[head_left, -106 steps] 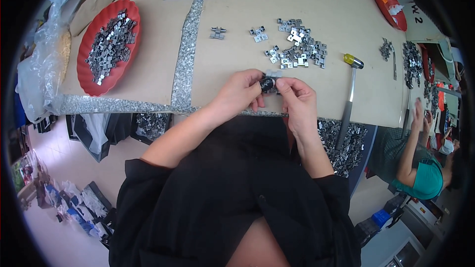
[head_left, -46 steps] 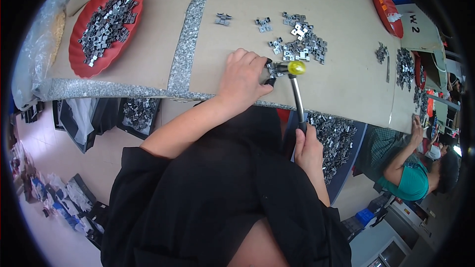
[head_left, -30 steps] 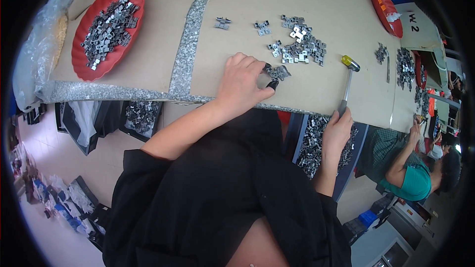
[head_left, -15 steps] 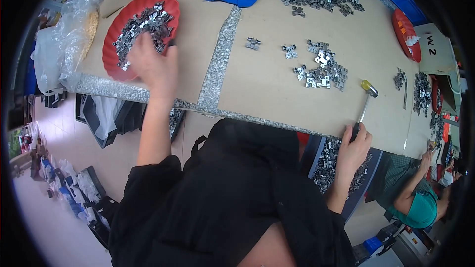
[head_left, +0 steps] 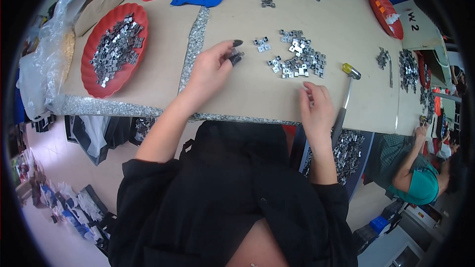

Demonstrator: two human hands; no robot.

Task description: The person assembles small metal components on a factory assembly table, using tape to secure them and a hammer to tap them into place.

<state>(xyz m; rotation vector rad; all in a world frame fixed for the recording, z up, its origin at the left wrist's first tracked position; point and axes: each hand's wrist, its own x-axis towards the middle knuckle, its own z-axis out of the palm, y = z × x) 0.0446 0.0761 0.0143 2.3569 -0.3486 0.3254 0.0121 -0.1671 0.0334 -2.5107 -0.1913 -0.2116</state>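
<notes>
Left hand [head_left: 212,69] center-frame, angled up-right, grip narrow: dark-tipped thumb and finger around a small metal piece [head_left: 237,52]; can't tell if it's lifted. Right hand [head_left: 317,106] right of center, low, fingers half-curled, grip loose, no part visible in it. Hammer [head_left: 349,96] lies just right of it, head up-frame. Cluster of metal parts [head_left: 301,57] sits up-frame between the hands. Red dish [head_left: 129,71] of parts upper left on the surface [head_left: 267,99].

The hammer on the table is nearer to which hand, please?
The right. The right hand is just left of the handle of the hammer, not gripping it; the left hand is much farther left, at a small metal piece.
</notes>
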